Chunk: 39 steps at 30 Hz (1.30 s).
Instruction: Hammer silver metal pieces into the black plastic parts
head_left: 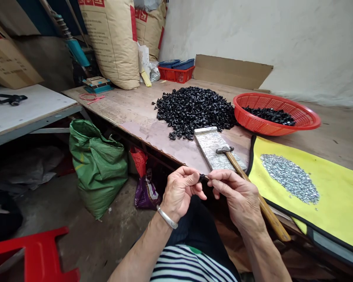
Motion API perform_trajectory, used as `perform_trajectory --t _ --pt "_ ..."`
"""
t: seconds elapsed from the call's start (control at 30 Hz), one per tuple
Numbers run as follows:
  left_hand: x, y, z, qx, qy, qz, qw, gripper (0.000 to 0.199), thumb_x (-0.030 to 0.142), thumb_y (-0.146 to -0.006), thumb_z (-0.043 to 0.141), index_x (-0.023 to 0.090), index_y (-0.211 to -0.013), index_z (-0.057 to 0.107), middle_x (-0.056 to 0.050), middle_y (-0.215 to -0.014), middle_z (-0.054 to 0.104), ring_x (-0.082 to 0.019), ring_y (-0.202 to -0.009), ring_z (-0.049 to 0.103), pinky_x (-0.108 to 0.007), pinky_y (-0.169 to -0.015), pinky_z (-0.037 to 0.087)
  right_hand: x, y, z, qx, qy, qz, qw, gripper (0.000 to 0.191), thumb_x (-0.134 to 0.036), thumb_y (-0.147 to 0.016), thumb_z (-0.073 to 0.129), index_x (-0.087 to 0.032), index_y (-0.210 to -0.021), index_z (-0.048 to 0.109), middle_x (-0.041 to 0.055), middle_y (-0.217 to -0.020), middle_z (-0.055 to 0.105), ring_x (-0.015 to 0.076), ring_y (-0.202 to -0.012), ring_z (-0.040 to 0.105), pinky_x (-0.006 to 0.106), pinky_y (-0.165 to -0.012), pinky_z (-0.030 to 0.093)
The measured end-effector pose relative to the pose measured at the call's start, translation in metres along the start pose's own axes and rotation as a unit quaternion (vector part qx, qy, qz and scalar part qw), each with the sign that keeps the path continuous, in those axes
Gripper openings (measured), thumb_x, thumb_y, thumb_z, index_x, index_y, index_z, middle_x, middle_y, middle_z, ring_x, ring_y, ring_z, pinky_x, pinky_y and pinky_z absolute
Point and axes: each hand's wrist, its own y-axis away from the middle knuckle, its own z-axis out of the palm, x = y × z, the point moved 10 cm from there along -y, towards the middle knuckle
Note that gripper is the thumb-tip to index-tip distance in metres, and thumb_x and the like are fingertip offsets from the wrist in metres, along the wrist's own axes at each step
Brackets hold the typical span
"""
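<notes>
My left hand [181, 190] is closed in a pinch on a small black plastic part [202, 178], held above my lap at the table's edge. Opposite it, my right hand [237, 192] has thumb and forefinger pressed together at the part's right end; whatever lies between them is too small to name. Just beyond both hands, a hammer [238, 166] rests with its head on a scuffed metal plate [208, 147], its wooden handle running past my right hand. Behind the plate rises a heap of similar black parts [194, 109]. Small shiny metal pieces [291, 176] are spread on a yellow cloth [335, 176] to the right.
A red plastic basket [304, 117] holding more black parts stands at the right. Large paper sacks [110, 43] and a red crate [176, 74] with blue trays are at the back. A green sack [98, 168] and a red stool [41, 254] are on the left.
</notes>
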Motion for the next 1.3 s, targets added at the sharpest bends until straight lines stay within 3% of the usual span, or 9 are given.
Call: perform_trajectory --t 0.1,0.23,0.3,0.4,0.57,0.7,0.97,1.13,1.3 --pt "-0.015 0.0 0.002 -0.013 0.065 -0.058 0.996 0.023 0.025 -0.064 0.076 0.011 -0.068 0.058 -0.001 -0.063 0.058 -0.008 -0.046 0.052 -0.02 -0.034 0.049 -0.003 0.0 0.007 -0.013 0.012 -0.028 0.999 0.007 -0.025 -0.073 0.066 -0.018 -0.071 0.063 0.0027 -0.092 0.064 0.0059 -0.049 0.044 0.023 -0.045 0.037" --pt "-0.031 0.004 0.006 -0.021 0.097 -0.1 0.99 0.014 0.019 -0.073 0.067 0.011 -0.072 0.056 -0.002 -0.062 0.058 -0.008 -0.044 0.052 -0.019 -0.035 0.049 0.003 -0.002 0.005 0.001 0.023 -0.033 0.999 0.008 -0.026 -0.075 0.065 -0.019 -0.077 0.062 -0.0016 -0.069 0.06 0.0073 -0.048 0.043 0.022 -0.044 0.036" --pt "-0.035 0.005 0.006 -0.018 0.104 -0.106 0.989 0.01 0.019 -0.076 0.063 0.013 -0.076 0.055 -0.002 -0.06 0.058 -0.008 -0.043 0.051 -0.02 -0.034 0.049 0.006 -0.003 0.004 0.002 0.023 -0.031 0.999 0.009 -0.027 -0.075 0.065 -0.019 -0.077 0.061 -0.0022 -0.068 0.059 0.0072 -0.047 0.044 0.022 -0.043 0.035" --pt "-0.035 0.005 0.003 -0.01 0.085 -0.095 0.992 0.01 0.024 -0.08 0.058 0.015 -0.08 0.053 -0.002 -0.055 0.058 -0.009 -0.038 0.049 -0.021 -0.029 0.046 0.009 -0.004 0.006 -0.006 0.016 -0.021 1.0 0.009 -0.027 -0.073 0.065 -0.019 -0.076 0.061 -0.0012 -0.074 0.061 0.0061 -0.047 0.044 0.021 -0.041 0.032" --pt "-0.032 0.004 0.001 -0.007 0.04 -0.071 0.997 0.014 0.026 -0.078 0.057 0.015 -0.074 0.05 -0.003 -0.054 0.06 -0.009 -0.032 0.045 -0.022 -0.023 0.041 0.029 -0.003 0.006 0.006 -0.018 0.064 0.998 0.014 -0.027 -0.069 0.069 -0.017 -0.075 0.063 -0.003 -0.057 0.057 0.0058 -0.043 0.04 0.02 -0.04 0.029" --pt "-0.033 0.002 -0.002 0.007 0.036 -0.064 0.997 0.018 0.026 -0.077 0.058 0.014 -0.07 0.048 -0.004 -0.053 0.06 -0.009 -0.031 0.044 -0.021 -0.022 0.04 0.044 -0.004 0.008 0.008 -0.091 0.112 0.99 0.017 -0.028 -0.065 0.072 -0.015 -0.072 0.064 -0.0016 -0.057 0.058 0.0057 -0.042 0.041 0.02 -0.04 0.028" --pt "-0.033 -0.001 -0.005 0.009 0.024 -0.046 0.999 0.023 0.032 -0.076 0.061 0.015 -0.071 0.047 -0.003 -0.051 0.06 -0.01 -0.03 0.046 -0.023 -0.022 0.041 0.033 -0.008 0.001 0.038 -0.046 0.045 0.997 0.012 -0.023 -0.06 0.074 -0.018 -0.068 0.069 0.0017 -0.078 0.066 0.0151 -0.072 0.058 0.027 -0.066 0.045" --pt "-0.032 -0.001 -0.007 0.021 0.013 -0.037 0.999 0.025 0.033 -0.075 0.062 0.015 -0.07 0.046 -0.003 -0.049 0.06 -0.01 -0.029 0.046 -0.023 -0.021 0.041 0.037 -0.006 0.0 0.042 -0.038 0.063 0.996 0.014 -0.026 -0.06 0.074 -0.018 -0.072 0.07 0.0019 -0.071 0.067 0.0159 -0.067 0.059 0.029 -0.066 0.046" --pt "-0.034 -0.001 -0.007 0.021 0.015 -0.041 0.999 0.027 0.034 -0.073 0.064 0.014 -0.07 0.047 -0.003 -0.049 0.06 -0.011 -0.029 0.047 -0.023 -0.021 0.041 0.03 -0.007 0.003 0.027 -0.032 0.04 0.998 0.01 -0.024 -0.06 0.073 -0.018 -0.068 0.069 0.0029 -0.078 0.067 0.0163 -0.071 0.059 0.03 -0.068 0.047"
